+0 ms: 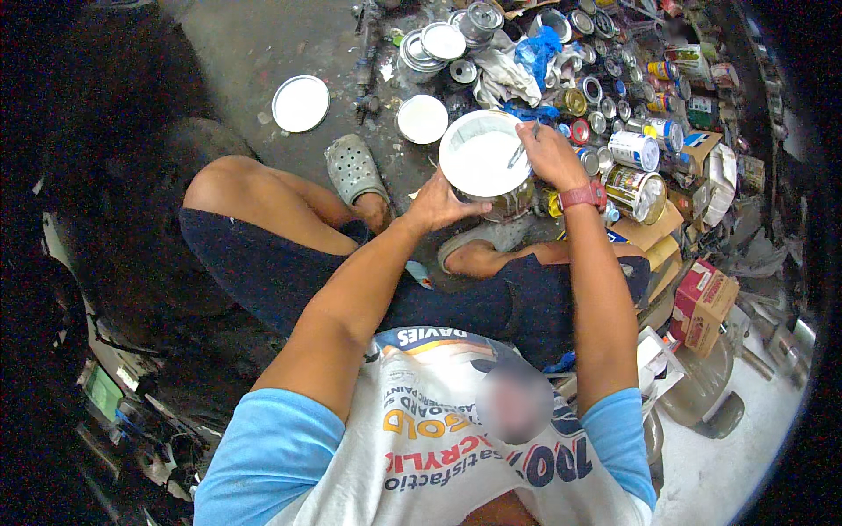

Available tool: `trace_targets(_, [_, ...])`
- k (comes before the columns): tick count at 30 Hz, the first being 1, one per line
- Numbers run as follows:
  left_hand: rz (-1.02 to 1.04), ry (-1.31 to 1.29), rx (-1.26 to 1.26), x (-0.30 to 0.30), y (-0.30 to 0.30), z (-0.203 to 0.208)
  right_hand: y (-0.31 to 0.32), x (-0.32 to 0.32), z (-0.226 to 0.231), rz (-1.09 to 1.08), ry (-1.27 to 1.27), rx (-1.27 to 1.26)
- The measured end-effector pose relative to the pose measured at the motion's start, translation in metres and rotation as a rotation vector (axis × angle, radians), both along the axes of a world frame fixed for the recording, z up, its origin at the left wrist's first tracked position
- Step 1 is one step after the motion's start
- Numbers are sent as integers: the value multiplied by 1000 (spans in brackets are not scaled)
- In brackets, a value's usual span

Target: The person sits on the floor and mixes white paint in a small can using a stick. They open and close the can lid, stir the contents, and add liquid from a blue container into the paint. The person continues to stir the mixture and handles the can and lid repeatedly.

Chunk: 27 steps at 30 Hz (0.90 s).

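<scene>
A round can (462, 131) with a white inside is tilted toward me between my knees, white paint (485, 167) in it. My left hand (436, 205) grips its lower left side, the thumb lying along the underside near the rim. At the can's right edge, my right hand (554, 158) is closed around a thin metal stirring tool (517, 155). The tool's lower end reaches into the paint; its exact kind is hidden by the fingers. Beneath the tilted rim shows a metal can (511, 203) with drips on it; whether it is a separate can I cannot tell.
White-coated round lids (301, 103) lie on the dark floor ahead. Stacked cans (442, 41), white rags (509, 77) and a blue cloth (538, 53) stand beyond. Many paint cans (633, 151) crowd the right, with cardboard boxes (704, 294) nearer me. My clog-shod feet (355, 167) flank the work.
</scene>
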<state>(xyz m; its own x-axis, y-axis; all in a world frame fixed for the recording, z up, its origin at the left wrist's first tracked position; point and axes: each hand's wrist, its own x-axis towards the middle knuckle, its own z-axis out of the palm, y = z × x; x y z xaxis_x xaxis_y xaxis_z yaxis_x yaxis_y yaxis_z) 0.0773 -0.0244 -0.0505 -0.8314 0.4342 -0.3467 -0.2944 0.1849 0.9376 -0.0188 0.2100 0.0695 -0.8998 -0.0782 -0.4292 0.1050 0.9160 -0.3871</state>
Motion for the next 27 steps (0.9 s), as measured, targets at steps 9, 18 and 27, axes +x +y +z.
trace_targets(9, [34,-291,146,-2,0,-7,-27,-44,26,136,-98,230])
trace_targets(18, [133,-330,339,-7,-4,4,-59,-77,28,280,-145,325])
trace_targets(27, [105,-367,419,-11,-12,25,-84,-91,42,342,-185,422])
